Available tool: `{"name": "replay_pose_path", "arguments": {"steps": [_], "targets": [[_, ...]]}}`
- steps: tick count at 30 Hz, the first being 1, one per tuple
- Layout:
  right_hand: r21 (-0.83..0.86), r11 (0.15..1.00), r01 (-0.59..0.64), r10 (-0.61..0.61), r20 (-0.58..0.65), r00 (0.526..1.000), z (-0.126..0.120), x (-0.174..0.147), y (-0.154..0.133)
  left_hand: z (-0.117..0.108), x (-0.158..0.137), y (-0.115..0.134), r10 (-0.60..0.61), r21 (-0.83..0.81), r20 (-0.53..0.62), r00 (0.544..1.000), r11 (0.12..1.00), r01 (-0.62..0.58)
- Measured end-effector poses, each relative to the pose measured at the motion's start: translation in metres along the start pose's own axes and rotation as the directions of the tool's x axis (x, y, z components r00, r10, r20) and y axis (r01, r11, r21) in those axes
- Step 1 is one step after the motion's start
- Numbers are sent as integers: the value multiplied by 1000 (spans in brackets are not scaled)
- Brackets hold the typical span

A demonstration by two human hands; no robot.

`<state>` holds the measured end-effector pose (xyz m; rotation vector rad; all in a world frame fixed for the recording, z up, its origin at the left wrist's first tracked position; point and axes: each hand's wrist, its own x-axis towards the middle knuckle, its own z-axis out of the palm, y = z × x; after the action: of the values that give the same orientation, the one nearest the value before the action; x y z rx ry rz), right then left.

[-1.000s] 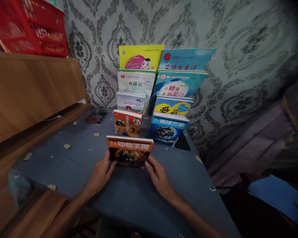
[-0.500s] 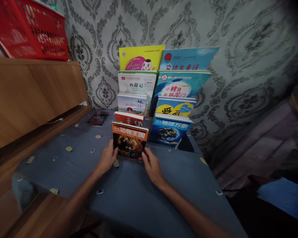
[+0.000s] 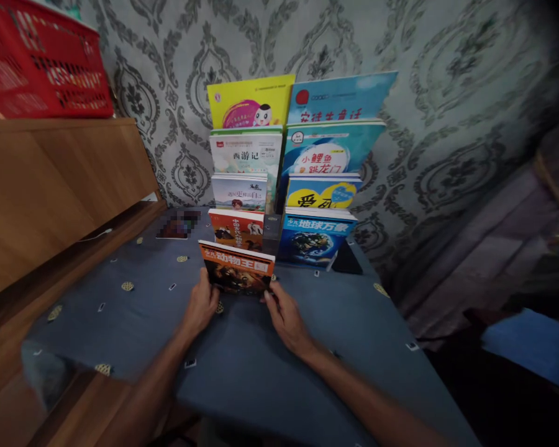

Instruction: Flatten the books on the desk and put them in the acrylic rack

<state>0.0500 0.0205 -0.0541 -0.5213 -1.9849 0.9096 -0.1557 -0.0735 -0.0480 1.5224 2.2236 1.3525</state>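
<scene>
An orange and black book (image 3: pixel 237 270) with a big cat on its cover is gripped at its two sides. My left hand (image 3: pixel 202 304) closes on its left edge and my right hand (image 3: pixel 285 312) on its right edge. It leans back in front of a red book (image 3: pixel 237 231), slightly apart from it. Behind that, a pale book (image 3: pixel 240 194), a white-green book (image 3: pixel 246 152) and a yellow book (image 3: pixel 251 99) rise in tiers. To the right, a blue globe-cover book (image 3: pixel 314 241) stands at the front of a second tiered row.
Farther back in the right row are a yellow-blue book (image 3: pixel 321 191), a teal book (image 3: pixel 330 148) and a light blue book (image 3: pixel 342 96). A red basket (image 3: pixel 51 68) sits on a wooden cabinet (image 3: pixel 60 198) at left. A patterned grey-blue cloth (image 3: pixel 242 360) covers the table.
Both hands have drawn the orange and black book away from the rack towards me and tilted it. More of the red book's cover now shows. The camera view has shifted slightly.
</scene>
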Motion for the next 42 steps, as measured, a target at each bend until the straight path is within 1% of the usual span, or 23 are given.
{"name": "replay_pose_path", "arguments": {"steps": [10,15,18,23,29,35,42], "targets": [[-3,1000,3,-3,13,1000,-2,1,-4,1,3,-4,6,32,8,1000,999,-6],[-1,1000,-3,3,6,1000,-1,1,-2,1,3,-4,32,26,-13,999,999,-31],[3,1000,1,-1,4,1000,-1,1,-1,1,2,-3,48,24,-5,999,999,-48],[0,1000,-13,13,0,1000,0,0,-1,0,2,-3,34,42,1,999,999,-34],[15,1000,8,-8,4,1000,-1,-1,-3,0,0,-2,33,37,14,999,999,-33],[5,1000,14,-14,0,1000,-2,-1,-4,0,0,-1,62,14,-28,998,998,-61],[-1,1000,1,-1,26,1000,-3,0,-6,-1,-1,-3,31,-3,18,999,1000,-31]]}}
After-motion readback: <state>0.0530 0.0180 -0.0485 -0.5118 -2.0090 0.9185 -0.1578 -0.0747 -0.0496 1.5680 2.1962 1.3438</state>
